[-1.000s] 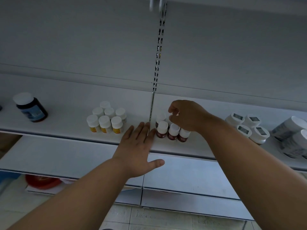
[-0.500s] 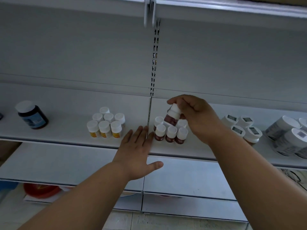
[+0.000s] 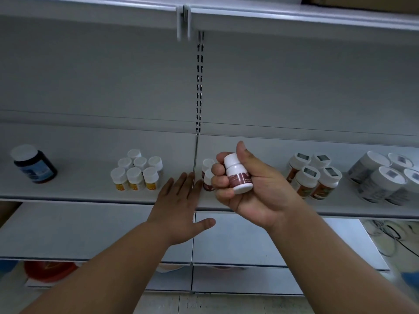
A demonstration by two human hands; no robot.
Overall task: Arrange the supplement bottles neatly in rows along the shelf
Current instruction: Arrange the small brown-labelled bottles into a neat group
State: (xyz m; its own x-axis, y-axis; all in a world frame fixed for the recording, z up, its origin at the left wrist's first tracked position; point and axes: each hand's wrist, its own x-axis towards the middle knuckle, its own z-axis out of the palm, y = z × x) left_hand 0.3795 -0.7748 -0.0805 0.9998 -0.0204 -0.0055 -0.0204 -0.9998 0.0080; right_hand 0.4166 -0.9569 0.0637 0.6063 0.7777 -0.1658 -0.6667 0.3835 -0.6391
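Observation:
My right hand (image 3: pixel 251 189) grips a small white bottle with a maroon label (image 3: pixel 238 175), held up in front of the shelf with its cap pointing up. Behind the fingers stand more maroon-label bottles (image 3: pixel 207 175), mostly hidden. My left hand (image 3: pixel 179 205) lies flat with straight fingers on the front of the white shelf (image 3: pixel 79 189), fingertips just left of those bottles. A tight cluster of several yellow-label bottles (image 3: pixel 138 173) stands further left.
A dark bottle with a blue label (image 3: pixel 34 164) stands at the far left. Orange-label bottles (image 3: pixel 313 175) and large grey tubs (image 3: pixel 383 180) fill the right. An upper shelf (image 3: pixel 294 17) hangs overhead. A lower shelf (image 3: pixel 68 232) juts out below, with cables (image 3: pixel 392 236) at right.
My right hand lifted one maroon-label bottle off the group and drew it toward me, turning the palm up. The left hand stayed flat on the shelf.

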